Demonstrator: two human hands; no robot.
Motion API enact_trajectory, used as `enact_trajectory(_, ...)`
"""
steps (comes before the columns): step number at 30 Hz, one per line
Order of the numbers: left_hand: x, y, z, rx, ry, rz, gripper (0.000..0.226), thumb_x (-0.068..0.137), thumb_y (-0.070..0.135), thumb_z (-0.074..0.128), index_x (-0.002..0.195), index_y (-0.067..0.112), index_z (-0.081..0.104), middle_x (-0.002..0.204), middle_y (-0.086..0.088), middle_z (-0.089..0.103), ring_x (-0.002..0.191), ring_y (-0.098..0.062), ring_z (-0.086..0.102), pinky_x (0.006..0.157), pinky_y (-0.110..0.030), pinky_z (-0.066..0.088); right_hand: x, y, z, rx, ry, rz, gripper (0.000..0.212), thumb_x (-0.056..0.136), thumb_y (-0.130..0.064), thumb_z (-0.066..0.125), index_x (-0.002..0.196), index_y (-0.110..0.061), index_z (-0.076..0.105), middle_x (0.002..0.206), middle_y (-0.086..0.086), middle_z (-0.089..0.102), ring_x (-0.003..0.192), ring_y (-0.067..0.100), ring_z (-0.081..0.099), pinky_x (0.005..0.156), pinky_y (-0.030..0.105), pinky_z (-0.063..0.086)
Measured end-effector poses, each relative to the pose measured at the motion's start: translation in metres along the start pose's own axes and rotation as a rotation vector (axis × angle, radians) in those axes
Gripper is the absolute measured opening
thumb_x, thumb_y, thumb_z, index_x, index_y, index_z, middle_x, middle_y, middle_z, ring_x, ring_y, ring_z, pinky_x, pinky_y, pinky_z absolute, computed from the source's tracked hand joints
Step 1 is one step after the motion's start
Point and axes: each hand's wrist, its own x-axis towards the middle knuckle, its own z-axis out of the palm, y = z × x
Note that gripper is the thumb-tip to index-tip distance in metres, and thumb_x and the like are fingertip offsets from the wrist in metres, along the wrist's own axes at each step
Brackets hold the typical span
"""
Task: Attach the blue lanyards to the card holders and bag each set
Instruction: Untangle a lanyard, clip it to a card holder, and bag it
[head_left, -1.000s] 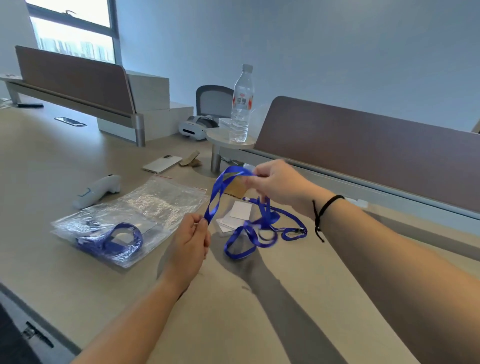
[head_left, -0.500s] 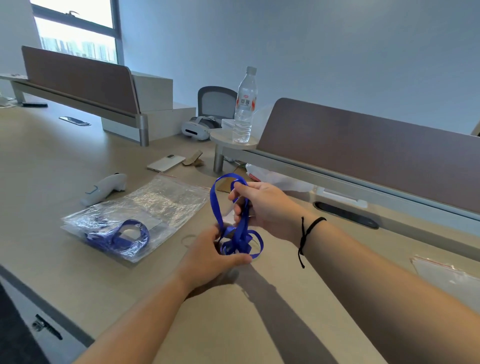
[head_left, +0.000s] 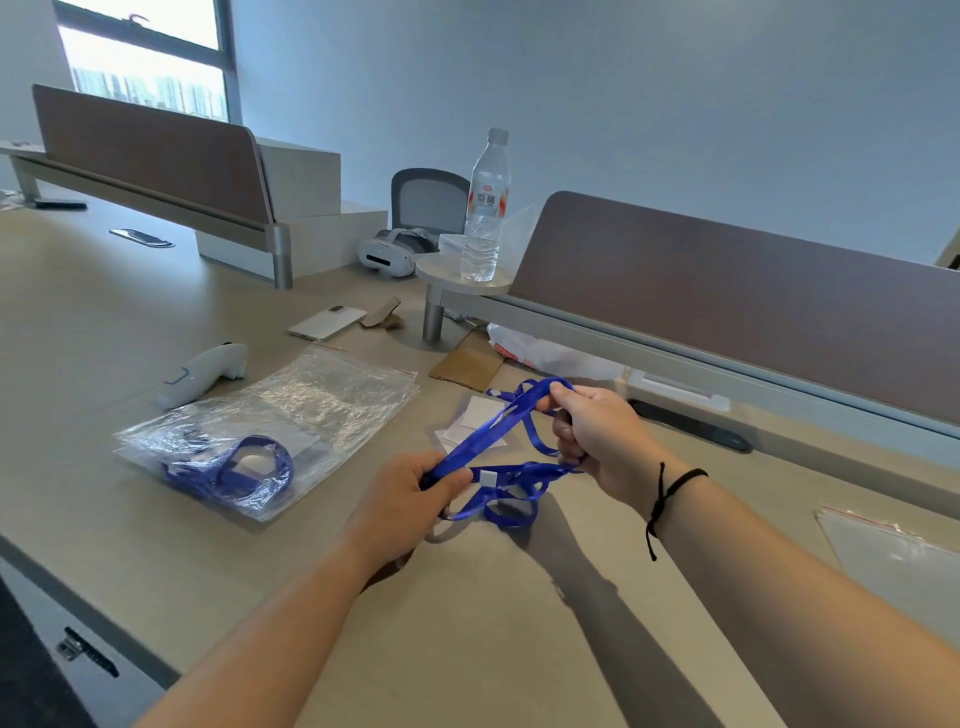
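A blue lanyard (head_left: 485, 436) is stretched in loops between both hands above the desk. My left hand (head_left: 410, 499) grips its lower end, fingers curled round the strap. My right hand (head_left: 597, 431) pinches the upper loops, with more strap hanging under it. White card holders (head_left: 475, 418) lie flat on the desk just behind the lanyard. To the left lies a clear zip bag (head_left: 218, 462) with a blue lanyard and a card holder inside. Beside it are empty clear bags (head_left: 337, 389).
A white controller (head_left: 202, 374) lies left of the bags. A phone (head_left: 327, 322), cardboard piece (head_left: 467, 366) and white plastic bag (head_left: 550, 353) sit near the divider (head_left: 727, 291). A water bottle (head_left: 485, 208) stands on a small shelf. Another clear bag (head_left: 893, 561) lies at the right.
My hands have pulled apart, stretching the bunched lanyard out between them. The right hand has moved up and right, the left hand stayed low.
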Motion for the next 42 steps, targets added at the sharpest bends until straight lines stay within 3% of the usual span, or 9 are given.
enact_trajectory(8,-0.003,0.007,-0.002,-0.116,0.082,-0.021,0.027,0.104,0.026,0.053,0.089,0.009,0.068,0.065,-0.01,0.064,0.048,-0.01,0.046,0.051,-0.031,0.039,-0.004,-0.002,0.008,-0.029,-0.072,-0.029,0.038,0.108,-0.033,0.039,0.098,-0.009,0.066,0.053,0.0,0.044,0.043,0.011,0.032,0.045,0.023,0.03)
enact_trajectory(12,-0.005,0.013,0.0,-0.209,0.109,-0.011,0.011,0.102,0.016,0.056,0.101,0.015,0.066,0.069,0.004,0.072,0.05,-0.003,0.061,0.048,-0.016,0.045,-0.005,-0.001,0.01,0.046,-0.049,-0.034,0.036,0.107,-0.033,0.043,0.096,-0.009,0.069,0.057,0.002,0.052,0.053,0.015,0.046,0.056,0.03,0.041)
enact_trajectory(15,-0.004,0.009,0.0,-0.144,0.121,-0.012,0.013,0.099,0.024,0.062,0.112,0.027,0.064,0.067,0.006,0.073,0.057,-0.007,0.067,0.054,-0.022,0.05,-0.005,0.003,0.006,0.039,-0.024,-0.046,0.035,0.106,-0.034,0.046,0.096,-0.011,0.071,0.066,0.004,0.061,0.062,0.017,0.055,0.066,0.034,0.048)
enact_trajectory(23,-0.003,0.008,-0.004,-0.133,0.282,-0.067,0.022,0.102,0.019,0.055,0.088,0.02,0.071,0.064,-0.003,0.064,0.054,-0.013,0.049,0.046,-0.025,0.043,-0.013,0.009,-0.01,-0.068,-0.004,-0.09,0.027,0.103,-0.033,0.052,0.1,-0.013,0.07,0.077,0.004,0.064,0.066,0.016,0.065,0.066,0.032,0.059)
enact_trajectory(27,-0.012,0.026,-0.004,-0.228,0.154,-0.033,0.018,0.098,0.025,0.062,0.091,0.011,0.072,0.067,-0.011,0.061,0.052,-0.014,0.045,0.048,-0.026,0.039,-0.022,0.001,-0.008,0.022,-0.107,-0.064,0.026,0.102,-0.033,0.055,0.105,-0.01,0.067,0.074,0.007,0.066,0.06,0.018,0.07,0.062,0.034,0.061)
enact_trajectory(31,-0.021,0.064,0.005,-0.056,-0.069,0.067,0.016,0.089,0.013,0.075,0.103,0.02,0.071,0.066,0.014,0.069,0.059,0.002,0.061,0.058,-0.008,0.045,-0.028,-0.007,0.001,0.085,-0.367,-0.059,0.027,0.098,-0.028,0.062,0.112,-0.005,0.065,0.091,0.016,0.073,0.081,0.031,0.073,0.079,0.042,0.062)
enact_trajectory(35,-0.019,0.071,0.009,0.106,-0.035,0.006,0.015,0.094,0.011,0.068,0.087,-0.002,0.071,0.053,0.004,0.058,0.043,-0.003,0.044,0.049,-0.011,0.038,-0.024,0.0,0.007,0.237,-0.449,-0.096,0.023,0.099,-0.017,0.059,0.116,-0.001,0.065,0.099,0.02,0.074,0.084,0.029,0.072,0.085,0.046,0.059)
enact_trajectory(38,-0.026,0.063,0.001,-0.118,0.01,-0.135,0.023,0.102,0.012,0.056,0.092,-0.002,0.071,0.049,0.007,0.06,0.039,-0.002,0.042,0.044,-0.013,0.037,-0.014,0.024,0.011,-0.21,-0.29,-0.288,0.033,0.095,-0.002,0.051,0.123,-0.016,0.063,0.113,-0.002,0.069,0.09,0.015,0.066,0.08,0.035,0.057)
enact_trajectory(42,-0.032,0.053,-0.015,-0.332,0.066,-0.213,0.034,0.107,0.021,0.044,0.094,0.003,0.07,0.066,-0.009,0.063,0.045,-0.011,0.045,0.042,-0.017,0.034,-0.011,0.067,0.034,-0.877,-0.517,-0.481,0.049,0.092,-0.027,0.067,0.137,-0.038,0.053,0.123,-0.015,0.062,0.102,0.007,0.058,0.09,0.028,0.05)
